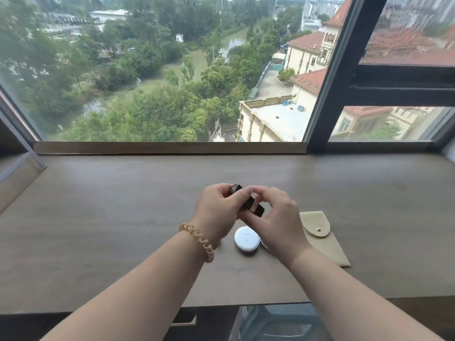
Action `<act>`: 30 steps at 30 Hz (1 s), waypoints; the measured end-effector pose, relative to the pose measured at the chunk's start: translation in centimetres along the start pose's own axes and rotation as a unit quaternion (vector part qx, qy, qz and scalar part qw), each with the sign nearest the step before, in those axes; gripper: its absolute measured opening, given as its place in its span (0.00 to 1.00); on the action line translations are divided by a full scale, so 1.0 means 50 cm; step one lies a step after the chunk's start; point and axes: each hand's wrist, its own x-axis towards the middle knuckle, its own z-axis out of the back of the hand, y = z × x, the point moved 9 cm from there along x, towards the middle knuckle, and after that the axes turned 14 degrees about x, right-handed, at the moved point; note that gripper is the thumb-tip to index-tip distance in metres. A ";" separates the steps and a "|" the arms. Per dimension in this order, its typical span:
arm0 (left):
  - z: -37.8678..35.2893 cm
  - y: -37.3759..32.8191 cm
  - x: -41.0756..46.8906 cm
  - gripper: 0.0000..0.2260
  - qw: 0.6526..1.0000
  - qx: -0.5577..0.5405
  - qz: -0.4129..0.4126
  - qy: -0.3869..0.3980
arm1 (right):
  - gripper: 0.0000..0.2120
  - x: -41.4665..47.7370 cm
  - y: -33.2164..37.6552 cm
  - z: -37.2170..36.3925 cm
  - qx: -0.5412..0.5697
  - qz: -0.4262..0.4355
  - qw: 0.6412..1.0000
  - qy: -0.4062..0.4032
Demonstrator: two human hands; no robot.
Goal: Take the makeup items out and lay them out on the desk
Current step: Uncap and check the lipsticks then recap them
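Mid-task: we hold a dark tube [253,205] in both hands above the desk [98,217], not yet laid down.
Our left hand [216,212] grips its far-left end and our right hand [278,225] pinches the near-right end. Its long axis runs diagonally, far-left to near-right; we cannot tell which end is the cap. A white compact [247,238] already lies toward the front edge, with the beige pouch [322,237] just right of it. Next, we judge, one hand lets go and the tube is set flat beside the compact, clear of both.
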 end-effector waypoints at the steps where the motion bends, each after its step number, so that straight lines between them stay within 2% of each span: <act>1: 0.005 -0.007 0.000 0.09 1.000 0.013 0.001 -0.016 | 0.12 0.000 -0.005 0.011 0.001 -0.004 1.000 -0.005; 6: 0.023 -0.029 -0.001 0.12 0.997 0.051 0.006 -0.064 | 0.06 0.004 0.012 0.030 -0.002 0.025 1.000 -0.002; 12: 0.024 -0.041 -0.015 0.13 0.995 0.050 0.011 -0.083 | 0.09 0.008 0.020 0.022 -0.010 0.055 0.998 0.016; 16: 0.023 -0.053 -0.027 0.17 0.993 0.059 0.000 -0.103 | 0.07 0.009 0.035 0.029 -0.023 0.075 0.997 0.007; 18: 0.064 -0.070 -0.042 0.16 0.981 0.007 0.015 -0.191 | 0.06 0.005 0.016 0.038 -0.047 0.063 0.997 0.009; 20: 0.155 -0.098 -0.061 0.13 0.947 -0.066 0.033 -0.312 | 0.05 -0.016 -0.049 0.065 -0.057 -0.002 0.998 0.003; 21: 0.201 -0.124 -0.066 0.12 0.936 -0.079 0.022 -0.343 | 0.06 -0.034 -0.088 0.083 -0.043 -0.045 0.998 -0.006; 24: 0.260 -0.175 -0.058 0.08 0.945 -0.072 -0.014 -0.318 | 0.08 -0.059 -0.136 0.107 0.052 -0.117 0.992 -0.016; 26: 0.210 -0.153 -0.053 0.06 0.965 -0.045 -0.001 -0.258 | 0.06 -0.046 -0.119 0.089 0.120 -0.138 0.983 -0.006; 30: 0.064 -0.083 -0.069 0.05 0.990 -0.018 -0.004 -0.141 | 0.05 -0.026 -0.046 0.040 0.232 -0.122 0.965 0.029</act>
